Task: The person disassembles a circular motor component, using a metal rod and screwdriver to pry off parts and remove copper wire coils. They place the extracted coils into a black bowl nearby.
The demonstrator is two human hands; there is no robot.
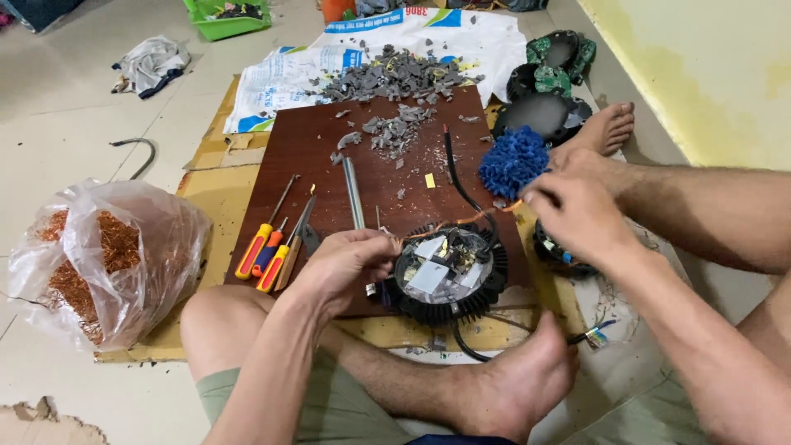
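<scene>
Left of the brown wooden board (329, 148), clear plastic bag of copper wire (99, 255). Left hand (342, 264) pinches thin copper wire (449, 221) beside round black finned housing (445, 272) at board's near edge; right hand (577, 210) pinches its other end, beyond the board's right edge.

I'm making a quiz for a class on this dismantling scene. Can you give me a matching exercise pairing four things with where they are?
Things:
1. Screwdrivers
2. Clear bag of copper wire
3. Grey broken pieces
4. Round black finned unit

Places:
A. On the floor at far left
B. Near edge of the brown board, between the left hand and right hand
C. Far end of the board and on the white sack
D. Left part of the board

Pairs: 1-D, 2-A, 3-C, 4-B
</scene>
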